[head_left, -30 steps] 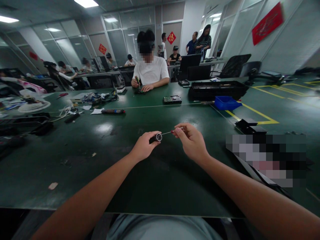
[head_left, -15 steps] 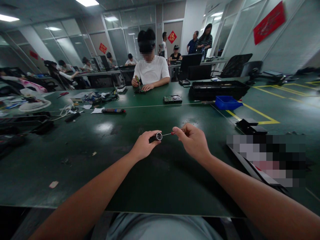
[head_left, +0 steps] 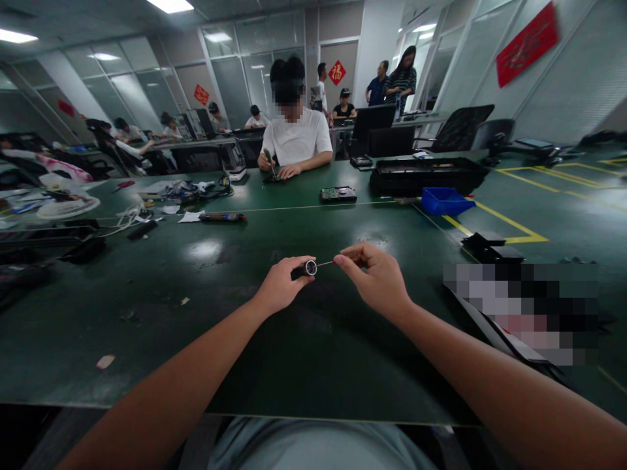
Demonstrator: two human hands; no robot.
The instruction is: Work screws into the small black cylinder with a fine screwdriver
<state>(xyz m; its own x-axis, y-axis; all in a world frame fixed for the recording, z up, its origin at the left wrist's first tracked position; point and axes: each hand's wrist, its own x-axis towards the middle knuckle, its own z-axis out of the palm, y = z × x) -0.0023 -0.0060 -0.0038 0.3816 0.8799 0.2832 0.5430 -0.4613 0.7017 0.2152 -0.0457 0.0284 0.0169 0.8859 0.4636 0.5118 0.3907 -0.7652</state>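
Above the dark green table (head_left: pixel 206 313), my left hand (head_left: pixel 281 284) is closed round a short black cylindrical handle with a silver end (head_left: pixel 308 267), pointing right. My right hand (head_left: pixel 375 274) pinches a thin metal bit with a red band (head_left: pixel 327 262) between thumb and fingers. The bit's tip meets the silver end of the handle. Both hands hover at the middle of the table, a little above its surface.
A person in a white shirt (head_left: pixel 296 140) works across the table. Near them lie a circuit board (head_left: pixel 337 194), a black tray (head_left: pixel 424 175) and a blue bin (head_left: pixel 443 201). Cables and tools (head_left: pixel 147 215) clutter the left. A blurred patch covers the right.
My right hand has drawn closer to the left, so less of the thin bit shows between them. The left hand has stayed where it was.
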